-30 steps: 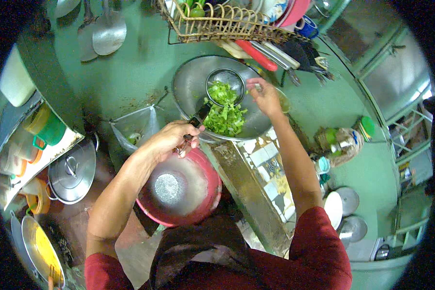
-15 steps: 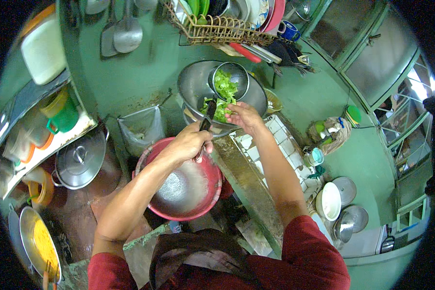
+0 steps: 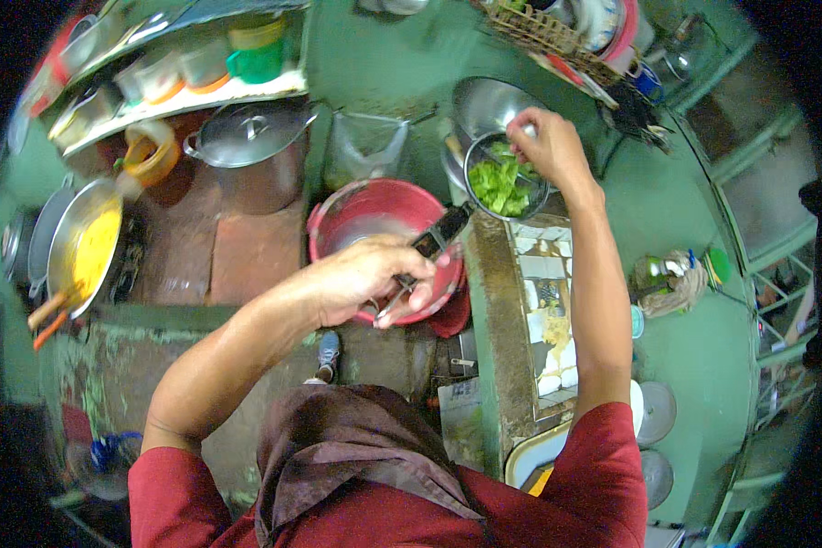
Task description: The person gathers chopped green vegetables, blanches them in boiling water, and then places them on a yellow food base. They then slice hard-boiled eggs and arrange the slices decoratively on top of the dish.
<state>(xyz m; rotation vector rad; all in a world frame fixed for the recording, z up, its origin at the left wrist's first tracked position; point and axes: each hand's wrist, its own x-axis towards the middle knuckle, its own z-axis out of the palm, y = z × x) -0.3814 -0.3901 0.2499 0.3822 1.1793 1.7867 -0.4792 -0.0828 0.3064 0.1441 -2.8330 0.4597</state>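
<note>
My left hand (image 3: 374,274) is closed around the black handle of a small metal saucepan (image 3: 471,187), which it holds to the right of the red tub. Chopped leafy greens (image 3: 499,187) lie inside the pan. Over the pan's far rim, my right hand (image 3: 550,146) reaches in from the right with its fingers bent together; whatever they may pinch is too blurred to make out. Behind the pan stands a wide metal basin (image 3: 493,102), partly covered by the pan and my right hand.
A red tub (image 3: 338,205) sits below the basin. Left of it are a lidded pot (image 3: 251,137), a wok (image 3: 105,260) with yellow food and a shelf (image 3: 187,102) of containers. A tiled counter (image 3: 543,265) runs along the right, and a dish rack (image 3: 539,32) hangs at the back.
The view has swung left and down. The saucepan has moved out of the basin toward me with the greens in it. My right hand has gone from the basin's near edge to above the pan.
</note>
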